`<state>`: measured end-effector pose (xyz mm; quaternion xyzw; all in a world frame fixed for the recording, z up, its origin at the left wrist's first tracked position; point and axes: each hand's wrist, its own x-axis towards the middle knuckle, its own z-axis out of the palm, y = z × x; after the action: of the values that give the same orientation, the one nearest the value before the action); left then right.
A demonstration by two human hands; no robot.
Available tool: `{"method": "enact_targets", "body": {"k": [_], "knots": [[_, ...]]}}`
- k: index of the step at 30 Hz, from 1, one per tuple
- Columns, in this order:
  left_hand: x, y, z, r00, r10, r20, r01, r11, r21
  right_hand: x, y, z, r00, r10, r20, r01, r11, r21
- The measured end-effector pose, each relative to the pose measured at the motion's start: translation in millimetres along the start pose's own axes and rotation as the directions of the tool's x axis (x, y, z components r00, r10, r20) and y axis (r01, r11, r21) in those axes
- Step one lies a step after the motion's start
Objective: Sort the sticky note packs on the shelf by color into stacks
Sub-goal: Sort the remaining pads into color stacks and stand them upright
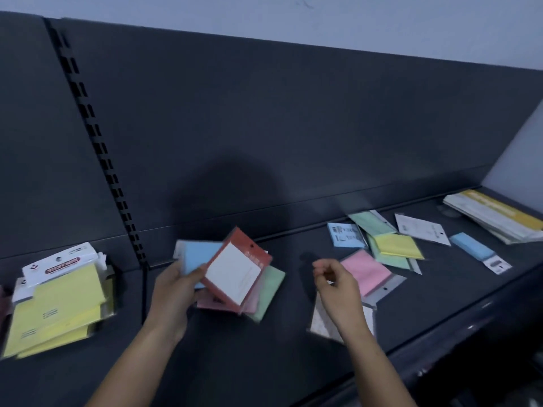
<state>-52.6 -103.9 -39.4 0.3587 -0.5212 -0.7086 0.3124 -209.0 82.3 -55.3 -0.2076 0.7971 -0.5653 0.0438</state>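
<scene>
My left hand [173,289] grips a fanned bundle of sticky note packs above the dark shelf [223,356]: a white pad on a red card [235,273] on top, a blue pack [195,258] behind, pink and green packs [271,289] beneath. My right hand [336,284] hovers to the right, fingers loosely curled, holding nothing. Beside it lies a pink pack [367,273]. A pile of yellow packs [55,312] sits at the far left.
Loose on the shelf to the right are a blue pack [346,235], green packs [371,223], a yellow pack [399,245], a white pack [423,229] and a blue block [473,246]. A long yellow-and-white packet [496,214] lies far right. A slotted upright [97,142] divides the back panel.
</scene>
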Motion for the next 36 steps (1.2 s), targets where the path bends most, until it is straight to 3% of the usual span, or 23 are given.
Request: {"method": "enact_targets", "body": {"k": [7,11,17,36], "knots": [[2.1,-14.3,15.0,0.999,-0.027,0.044,0.022,0.993,0.114,2.0,11.2,-31.9,0.998,0.051,-0.036,-0.053,0.997,-0.049],[9.3,-9.4,23.5,0.994,-0.032,-0.104,0.028,0.999,-0.032,7.8,17.2,-51.1,0.996,0.040,-0.085,-0.046,0.996,-0.071],[13.3,-0.1,32.5,0.964,0.095,-0.249,-0.112,0.992,-0.055,18.3,33.7,-80.7,0.993,0.069,-0.093,-0.079,0.991,-0.107],[-34.1,-24.5,120.8,0.995,-0.017,0.101,0.025,0.996,-0.081,13.2,49.6,-141.9,0.954,0.124,-0.274,-0.192,0.953,-0.235]]}}
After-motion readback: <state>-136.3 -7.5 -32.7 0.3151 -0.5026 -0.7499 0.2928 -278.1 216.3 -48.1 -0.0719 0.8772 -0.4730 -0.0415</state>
